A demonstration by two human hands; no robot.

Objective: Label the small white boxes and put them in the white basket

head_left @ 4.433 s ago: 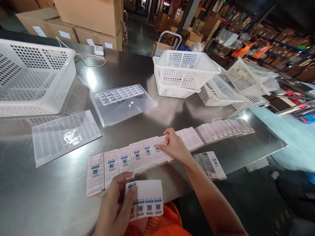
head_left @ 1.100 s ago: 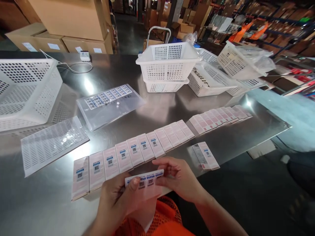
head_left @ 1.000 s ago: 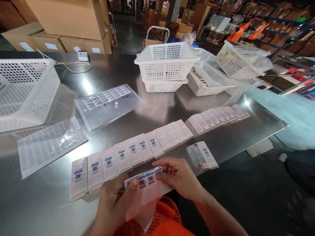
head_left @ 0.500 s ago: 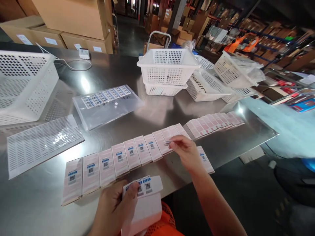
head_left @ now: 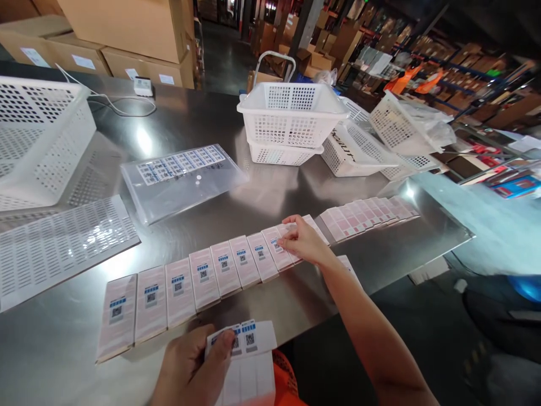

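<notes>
My left hand (head_left: 194, 361) grips a sheet of QR-code stickers (head_left: 257, 344), thumb on top, its lower part hanging toward me. My right hand (head_left: 304, 242) reaches over a row of thin pale-pink boxes (head_left: 180, 310). Its fingers are apart, and a fingertip touches the edge of a QR-code sticker (head_left: 275, 243) lying flat on one box. Boxes to the left of it carry similar blue-and-white stickers. Farther right, more pink boxes (head_left: 359, 217) lie overlapped in a line. Another box (head_left: 347, 263) is partly hidden behind my right forearm.
On the metal table (head_left: 203, 220) lie a large label sheet (head_left: 63, 248) and a clear plastic sleeve (head_left: 181, 194) with printed labels. White baskets (head_left: 291, 127) stand at the back, another basket (head_left: 63, 152) at left. Cardboard boxes (head_left: 122, 28) are stacked beyond. The table edge is near my right forearm.
My right hand has moved slightly left and up; the sticker it pinched is now on the box beneath its fingers. My left hand with the sticker sheet has dropped a little lower in view.
</notes>
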